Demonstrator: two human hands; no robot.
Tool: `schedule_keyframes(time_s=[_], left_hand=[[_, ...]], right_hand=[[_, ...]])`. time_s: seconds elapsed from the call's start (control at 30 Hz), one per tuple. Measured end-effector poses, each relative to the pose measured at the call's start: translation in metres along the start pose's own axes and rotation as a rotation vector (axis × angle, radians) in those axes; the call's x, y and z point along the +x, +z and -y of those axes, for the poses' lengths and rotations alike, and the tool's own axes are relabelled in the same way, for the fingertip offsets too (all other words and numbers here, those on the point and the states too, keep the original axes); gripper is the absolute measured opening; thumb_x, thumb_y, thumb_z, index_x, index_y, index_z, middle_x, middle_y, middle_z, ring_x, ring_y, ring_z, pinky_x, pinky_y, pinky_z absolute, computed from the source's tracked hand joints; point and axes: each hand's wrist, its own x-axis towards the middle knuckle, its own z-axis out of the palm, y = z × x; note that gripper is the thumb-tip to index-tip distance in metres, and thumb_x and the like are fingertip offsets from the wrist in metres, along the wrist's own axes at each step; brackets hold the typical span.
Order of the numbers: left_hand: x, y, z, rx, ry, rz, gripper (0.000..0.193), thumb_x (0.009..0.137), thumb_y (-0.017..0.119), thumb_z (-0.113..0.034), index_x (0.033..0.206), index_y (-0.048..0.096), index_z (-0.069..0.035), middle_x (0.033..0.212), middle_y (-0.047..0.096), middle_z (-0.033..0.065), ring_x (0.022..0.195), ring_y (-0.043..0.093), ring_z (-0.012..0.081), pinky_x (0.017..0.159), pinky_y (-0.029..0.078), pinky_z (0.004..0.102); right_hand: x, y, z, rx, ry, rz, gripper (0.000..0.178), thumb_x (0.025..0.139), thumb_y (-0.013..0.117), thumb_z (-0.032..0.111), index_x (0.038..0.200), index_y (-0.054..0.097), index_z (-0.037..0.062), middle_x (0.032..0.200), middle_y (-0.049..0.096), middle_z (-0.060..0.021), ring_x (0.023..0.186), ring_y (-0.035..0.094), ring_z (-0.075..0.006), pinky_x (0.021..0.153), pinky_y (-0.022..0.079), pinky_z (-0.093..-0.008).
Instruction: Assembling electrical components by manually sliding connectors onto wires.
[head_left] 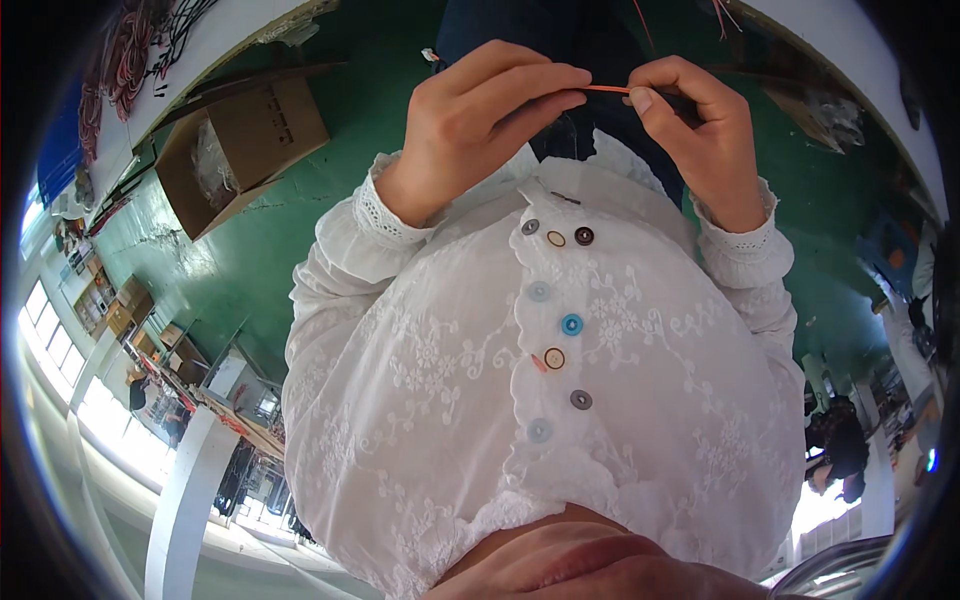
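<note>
A thin orange strand (pixel 608 89), perhaps a wire, spans the short gap between the hands, the left hand (pixel 465 120) and right hand (pixel 705 120) each pinching it between thumb and fingers; their fingertips cover its ends. Crumpled clear plastic (pixel 212 165) partly fills a cardboard box (pixel 275 125). The upper edge cuts off red and dark cables (pixel 120 70).

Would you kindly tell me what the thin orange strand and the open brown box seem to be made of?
The strand looks like smooth plastic-coated wire, judging by its even orange colour, though any core is hidden. The box seems matte cardboard: dull brown, stiff and flat-sided.
</note>
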Motion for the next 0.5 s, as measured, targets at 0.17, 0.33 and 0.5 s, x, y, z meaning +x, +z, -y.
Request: schedule_keyframes(time_s=[0.17,0.33,0.5], left_hand=[[-0.003,0.003,0.001,0.110,0.142,-0.087,0.029,0.072,0.088,-0.001,0.101,0.080,-0.003,0.086,0.072,0.0066,0.068,0.064,0.0137,0.055,0.049,0.0244],[-0.001,-0.001,-0.001,0.091,0.115,-0.089,0.028,0.071,0.088,-0.001,0.097,0.080,-0.005,0.082,0.071,0.0051,0.065,0.064,0.0149,0.054,0.048,0.0250],[-0.006,-0.002,0.000,0.097,0.100,-0.087,0.025,0.070,0.088,-0.003,0.094,0.080,-0.007,0.078,0.068,0.0027,0.062,0.063,0.0150,0.052,0.048,0.0260]], right_hand=[[0.001,0.000,0.000,0.022,0.007,-0.018,0.008,0.094,0.070,0.006,0.100,0.070,0.0012,0.079,0.062,0.0024,0.065,0.050,-0.0033,0.059,0.039,-0.0186],[0.000,-0.005,0.002,-0.069,-0.042,0.094,0.013,0.098,0.066,0.010,0.109,0.068,0.0031,0.082,0.061,-0.0018,0.067,0.052,-0.0066,0.060,0.040,-0.0214],[-0.007,-0.010,0.005,-0.150,-0.039,0.161,0.017,0.102,0.060,0.010,0.116,0.061,0.0011,0.090,0.063,-0.0044,0.072,0.053,-0.0094,0.064,0.041,-0.0234]])
